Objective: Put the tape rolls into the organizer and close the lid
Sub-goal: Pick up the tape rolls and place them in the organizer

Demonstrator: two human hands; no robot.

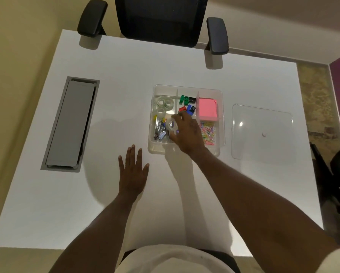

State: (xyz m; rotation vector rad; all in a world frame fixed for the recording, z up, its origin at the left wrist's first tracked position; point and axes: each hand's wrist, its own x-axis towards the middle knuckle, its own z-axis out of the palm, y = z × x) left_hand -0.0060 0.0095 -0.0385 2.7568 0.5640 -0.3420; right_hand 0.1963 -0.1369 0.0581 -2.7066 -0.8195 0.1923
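Here, a tape roll (172, 126) hangs over the open organizer (187, 119).
Right hand (187, 133) grips it; left hand (133, 172) lies flat, fingers spread, on the table (125, 75); lid (261, 133) lies beyond the right hand.

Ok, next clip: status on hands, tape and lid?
Right hand over organizer, fingers on a tape roll. Left hand flat on table, empty. Other rolls already in far-left compartment. Lid off, lying right of organizer; nothing blocking.
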